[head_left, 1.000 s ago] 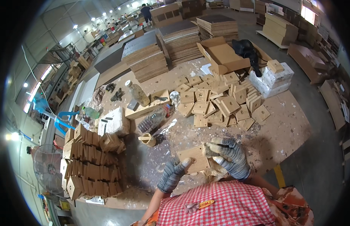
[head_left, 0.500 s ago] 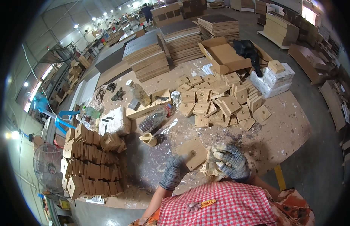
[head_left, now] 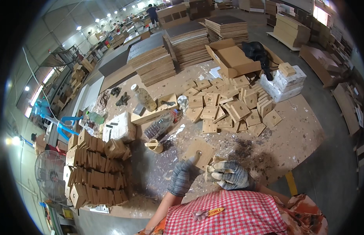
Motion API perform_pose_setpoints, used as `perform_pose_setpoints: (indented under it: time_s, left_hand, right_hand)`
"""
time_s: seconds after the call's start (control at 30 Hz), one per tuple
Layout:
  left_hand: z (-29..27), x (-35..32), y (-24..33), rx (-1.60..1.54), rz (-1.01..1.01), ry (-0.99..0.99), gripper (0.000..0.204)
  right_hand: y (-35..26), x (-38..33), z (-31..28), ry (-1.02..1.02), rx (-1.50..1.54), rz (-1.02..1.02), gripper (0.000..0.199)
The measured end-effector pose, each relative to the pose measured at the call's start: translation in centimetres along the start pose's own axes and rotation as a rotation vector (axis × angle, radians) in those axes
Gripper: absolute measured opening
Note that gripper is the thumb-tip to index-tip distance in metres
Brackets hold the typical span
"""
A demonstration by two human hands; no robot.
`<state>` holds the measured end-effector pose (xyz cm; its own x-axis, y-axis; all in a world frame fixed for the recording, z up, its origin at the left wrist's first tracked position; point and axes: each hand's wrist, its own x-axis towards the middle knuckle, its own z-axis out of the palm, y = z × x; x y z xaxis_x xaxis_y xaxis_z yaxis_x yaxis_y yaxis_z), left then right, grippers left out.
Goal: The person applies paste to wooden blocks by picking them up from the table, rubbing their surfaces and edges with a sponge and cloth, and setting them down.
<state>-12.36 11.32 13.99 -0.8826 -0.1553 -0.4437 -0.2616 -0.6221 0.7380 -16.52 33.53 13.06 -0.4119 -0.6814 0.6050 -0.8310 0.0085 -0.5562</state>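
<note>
A square wooden block [head_left: 204,148] with a hole near its middle is tilted above the table, its lower left edge gripped by my gloved left hand [head_left: 180,179]. My right hand [head_left: 232,176], in a grey striped work glove, is closed around a crumpled, stained yellowish rag [head_left: 209,173]. The rag is beside the block's lower right edge; whether they touch, I cannot tell. Beyond the block lies a loose heap of similar wooden blocks [head_left: 209,113]. A small wooden cup-like container [head_left: 154,146] stands to the left.
Stacked rows of blocks [head_left: 96,172] fill the table's left side. A clear plastic bottle [head_left: 160,124] lies near a wooden tray [head_left: 166,103] with an upright bottle [head_left: 144,98]. Farther back are an open cardboard box [head_left: 233,58], white wrapped bundles [head_left: 285,87] and stacked boards [head_left: 152,62].
My right hand and the rag have moved left and slightly down, closer to the block's lower corner. The rag looks more bunched up. My left hand keeps its grip on the block.
</note>
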Motion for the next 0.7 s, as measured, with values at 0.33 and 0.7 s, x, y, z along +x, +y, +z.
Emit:
perform_pose_setpoints:
  time_s: [0.33, 0.7]
  left_hand:
    - [2.3, -2.0, 1.8, 0.173, -0.057, -0.026, 0.04]
    - [2.5, -2.2, 1.4, 0.087, -0.062, -0.188, 0.051]
  right_hand:
    - [-1.4, 1.1, -0.1, 0.217, 0.754, 0.427, 0.046]
    - [0.1, 1.7, -2.9, 0.373, 0.113, 0.395, 0.035]
